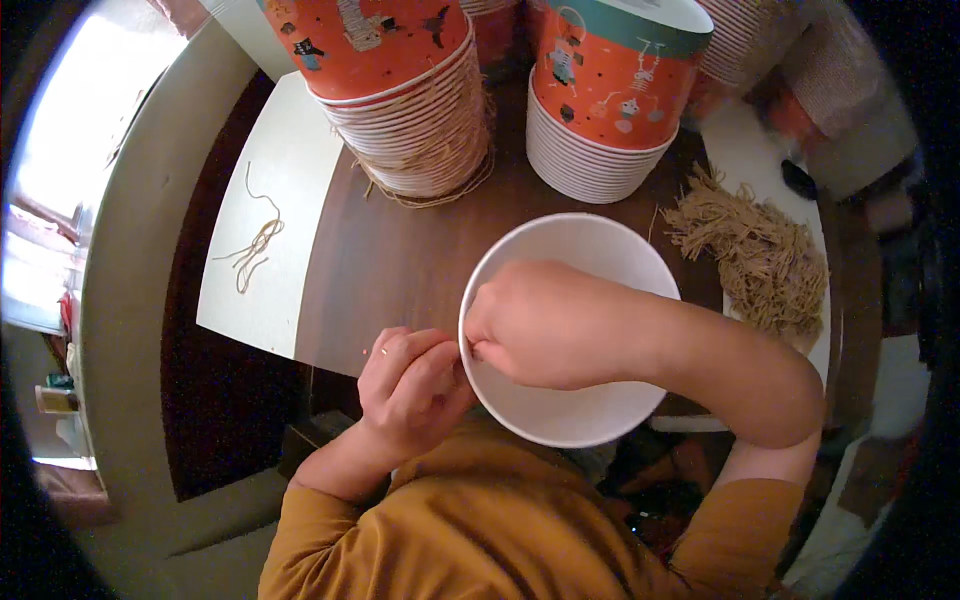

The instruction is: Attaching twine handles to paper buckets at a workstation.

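Note:
A large white paper bucket (615, 250) stands mouth up at the near edge of the table, tilted slightly so its inside shows. My right hand (525, 322) reaches into it, fingers curled and closed against the inner left wall. Outside the same wall, my left hand (410, 385) has its fingers bent and pinched together close to the bucket. The fingertips of both hands are hidden, so whatever small thing they pinch cannot be made out.
Behind the bucket stand two stacks of nested orange paper buckets, a left stack (410, 130) wound with twine and a right stack (605, 155). A heap of cut brown twine (755, 255) lies at right near a small black object (799, 180). Loose cords (262, 240) rest on the white board at left.

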Demonstrator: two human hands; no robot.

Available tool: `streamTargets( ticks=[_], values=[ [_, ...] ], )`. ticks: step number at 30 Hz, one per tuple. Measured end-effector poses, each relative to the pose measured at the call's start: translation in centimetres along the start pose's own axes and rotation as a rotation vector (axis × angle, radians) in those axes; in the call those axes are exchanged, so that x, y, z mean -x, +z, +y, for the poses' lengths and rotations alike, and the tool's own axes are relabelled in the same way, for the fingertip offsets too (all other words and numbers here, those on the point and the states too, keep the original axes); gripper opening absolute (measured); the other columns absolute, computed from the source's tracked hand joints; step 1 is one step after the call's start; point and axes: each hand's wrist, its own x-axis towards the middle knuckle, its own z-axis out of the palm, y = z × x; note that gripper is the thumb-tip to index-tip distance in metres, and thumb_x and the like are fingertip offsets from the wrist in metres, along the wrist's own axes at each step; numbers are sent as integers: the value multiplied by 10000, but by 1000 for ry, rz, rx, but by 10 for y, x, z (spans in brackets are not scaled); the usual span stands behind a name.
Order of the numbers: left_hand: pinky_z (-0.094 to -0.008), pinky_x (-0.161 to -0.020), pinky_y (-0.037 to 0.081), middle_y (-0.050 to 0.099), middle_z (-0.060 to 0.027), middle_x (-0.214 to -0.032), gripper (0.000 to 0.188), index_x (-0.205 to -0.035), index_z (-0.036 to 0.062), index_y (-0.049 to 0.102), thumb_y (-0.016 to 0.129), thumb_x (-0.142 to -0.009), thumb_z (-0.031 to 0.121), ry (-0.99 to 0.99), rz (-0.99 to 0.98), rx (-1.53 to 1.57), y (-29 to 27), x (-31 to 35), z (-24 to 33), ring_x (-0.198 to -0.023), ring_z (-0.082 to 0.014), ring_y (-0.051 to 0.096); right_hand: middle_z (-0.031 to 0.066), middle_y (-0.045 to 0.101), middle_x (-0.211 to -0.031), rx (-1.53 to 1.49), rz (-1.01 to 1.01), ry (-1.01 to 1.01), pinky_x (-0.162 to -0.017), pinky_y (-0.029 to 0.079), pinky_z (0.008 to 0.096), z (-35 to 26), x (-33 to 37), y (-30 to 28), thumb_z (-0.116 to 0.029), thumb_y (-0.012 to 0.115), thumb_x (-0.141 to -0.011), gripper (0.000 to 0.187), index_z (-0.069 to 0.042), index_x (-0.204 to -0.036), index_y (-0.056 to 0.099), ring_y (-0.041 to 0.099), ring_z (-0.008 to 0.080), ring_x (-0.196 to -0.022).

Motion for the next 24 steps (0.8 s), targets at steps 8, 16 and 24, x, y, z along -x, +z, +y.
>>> streamTargets(
  ticks=[8,16,24],
  values=[
    [-325,-583,443,586,-73,-794,202,-771,50,596,656,-583,7,-4,-45,-21,-9,-10,5,-612,-216,530,178,632,-804,-56,27,37,-701,482,433,-3,12,-2,-115,512,-788,165,-24,-836,642,611,349,-771],
    [-275,-695,463,608,-101,-881,58,-841,-10,570,515,-827,-25,-621,-143,1145,-47,-17,4,-755,-142,562,123,626,-738,106,175,219,-605,482,362,-25,67,-34,-122,626,-771,90,-45,-817,640,613,289,-660],
    [-220,-572,456,560,-53,-759,70,-1005,6,466,454,-938,-13,-492,-64,996,-25,-2,18,-640,-80,524,31,478,-622,434,374,-3,-470,368,310,-87,91,54,-171,688,-725,134,-83,-720,587,494,177,-510]
  ],
)
